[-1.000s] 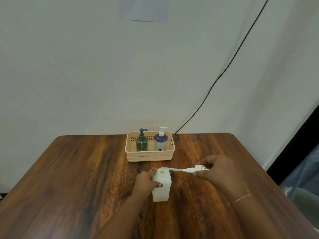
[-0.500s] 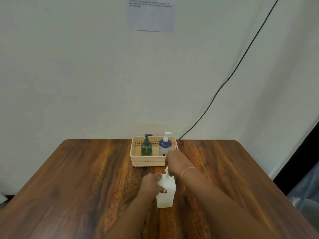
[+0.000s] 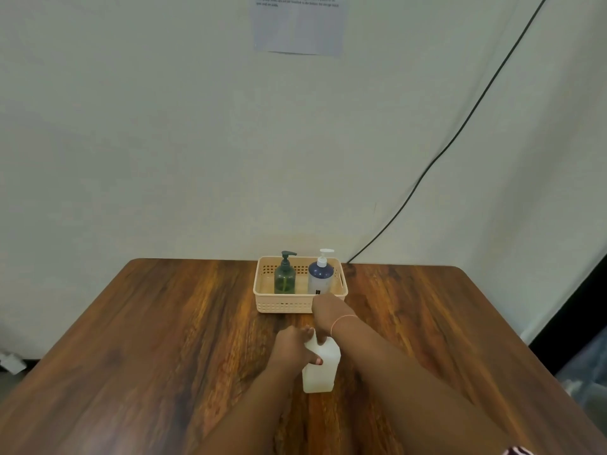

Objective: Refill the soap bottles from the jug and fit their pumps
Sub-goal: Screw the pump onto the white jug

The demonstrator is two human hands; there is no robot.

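A square white soap bottle [image 3: 320, 369] stands upright on the wooden table [image 3: 147, 339] in the middle. My left hand [image 3: 290, 348] grips its upper left side. My right hand [image 3: 326, 315] is closed over the bottle's top, on the white pump, which is almost entirely hidden under the fingers. A beige basket [image 3: 282, 305] at the table's far edge holds a green bottle [image 3: 284, 279] with a dark pump and a blue-and-white bottle [image 3: 320, 275] with a white pump, both upright. No jug shows.
A pale wall rises just behind the table, with a paper sheet [image 3: 299, 24] on it and a black cable [image 3: 460, 133] running down to the table's back edge. The table's right edge drops off near a dark gap [image 3: 571, 310].
A second ago my right hand held the pump out to the right with its tube tip at the bottle's mouth. The pump has since gone down into the bottle, with my right hand on top.
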